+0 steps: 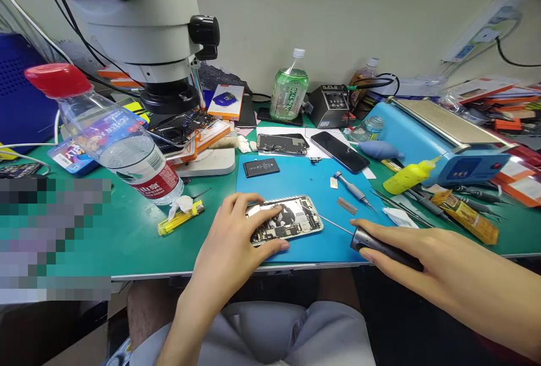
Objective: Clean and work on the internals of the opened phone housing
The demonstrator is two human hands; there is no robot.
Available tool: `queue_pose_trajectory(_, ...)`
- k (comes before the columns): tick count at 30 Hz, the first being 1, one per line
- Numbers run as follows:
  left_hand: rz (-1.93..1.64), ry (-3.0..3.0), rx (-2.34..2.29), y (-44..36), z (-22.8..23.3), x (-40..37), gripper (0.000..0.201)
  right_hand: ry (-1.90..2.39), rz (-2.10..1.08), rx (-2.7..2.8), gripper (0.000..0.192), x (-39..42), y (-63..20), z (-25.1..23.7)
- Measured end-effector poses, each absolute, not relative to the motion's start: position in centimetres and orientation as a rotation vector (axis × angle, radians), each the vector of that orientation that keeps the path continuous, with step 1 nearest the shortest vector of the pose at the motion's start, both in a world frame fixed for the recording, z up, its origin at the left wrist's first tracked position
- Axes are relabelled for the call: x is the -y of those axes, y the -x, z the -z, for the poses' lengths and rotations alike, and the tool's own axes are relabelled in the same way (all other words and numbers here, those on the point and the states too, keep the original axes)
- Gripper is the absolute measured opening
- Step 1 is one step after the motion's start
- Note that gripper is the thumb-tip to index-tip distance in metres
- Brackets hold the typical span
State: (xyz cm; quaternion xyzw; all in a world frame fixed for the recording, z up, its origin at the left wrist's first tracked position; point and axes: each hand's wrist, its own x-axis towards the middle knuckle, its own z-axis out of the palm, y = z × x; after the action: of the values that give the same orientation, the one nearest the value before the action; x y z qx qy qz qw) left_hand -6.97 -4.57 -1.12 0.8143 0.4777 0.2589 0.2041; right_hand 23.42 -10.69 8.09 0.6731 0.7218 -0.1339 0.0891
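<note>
An opened phone lies on the blue mat, its circuit board and inner parts exposed. My left hand grips its left end, with fingers along the far edge and over the inside and the thumb at the near edge. In my right hand is a screwdriver with a dark, thick handle. Its thin shaft slants left, and the tip reaches the phone's upper right part. A phone battery rests on the mat behind the phone. A small grey screwdriver lies to the right of the battery.
Behind the mat are a detached phone screen and a dark phone. A red-capped water bottle and a microscope stand at left. At right are a blue machine, a yellow squeeze bottle and several tweezers.
</note>
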Motion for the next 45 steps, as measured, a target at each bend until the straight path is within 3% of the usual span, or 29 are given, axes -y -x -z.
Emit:
queue_pose_trajectory(26, -0.744, -2.271, -1.324, 6.9, 1.1, 4.6, 0.046, -1.979, 0.224, -2.334, 0.053, 12.7, -26.1, -6.3)
queue_pose_trajectory(45, -0.742, -2.277, -1.305, 7.0, 1.3, 4.5, 0.046, -2.004, 0.321, -2.264, 0.061, 12.5, -25.3, -7.3)
